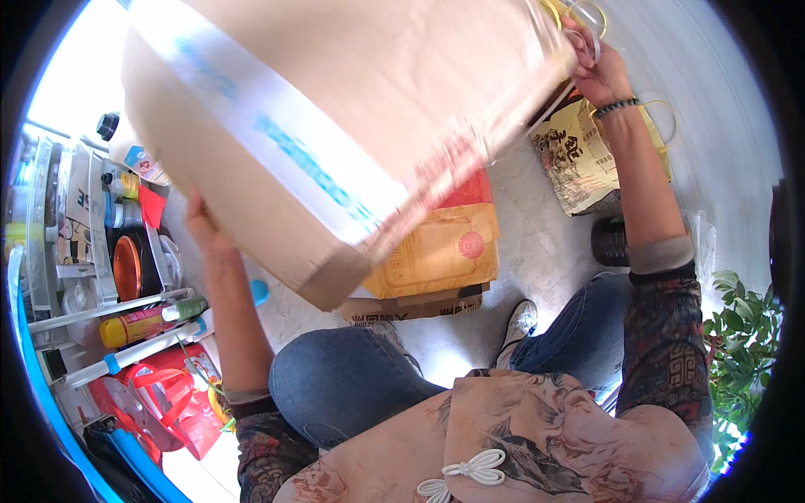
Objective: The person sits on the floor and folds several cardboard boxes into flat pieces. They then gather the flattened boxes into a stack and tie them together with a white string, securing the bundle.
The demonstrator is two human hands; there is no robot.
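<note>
A large brown cardboard box (377,94), blurred along its lower right edge, is held up in front of me at a tilt. A wide white band (302,138) with blue writing runs across it. My left hand (204,226) grips the box's left side, its fingers partly hidden behind the cardboard. At the upper right, my right hand (594,66) has its fingers curled at the box's corner, beside a pale looped cord (594,31). Below the box, an orange-yellow printed carton (440,251) lies on top of a brown printed carton (415,307) on the floor.
A yellow printed bag (575,160) stands by the right wall, near a dark round container (609,242). Shelving (110,305) with bottles and boxes lines the left. Red bags (170,402) sit lower left; a leafy plant (742,339) is at right.
</note>
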